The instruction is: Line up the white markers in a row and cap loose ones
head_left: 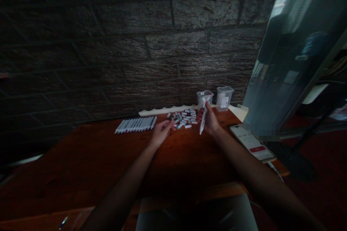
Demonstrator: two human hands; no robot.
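My right hand (210, 118) is closed around a white marker (202, 124), which is held upright at a slant with its narrow tip pointing down. At the near edge of a loose heap of marker caps (187, 120), my left hand (162, 132) has its fingertips pinched on a small white cap (174, 125). The heaped caps are mostly white, with several showing coloured ends. To the left of that hand lies a row of white markers (137, 124), side by side on the wooden table (108, 162).
Behind my right hand is a clear plastic container (200, 96) with a few things in it. Another clear container (224, 98) with a label stands to its right. A phone (253, 143) with a cable lies at the table's right edge. A stone wall (162, 50) rises behind.
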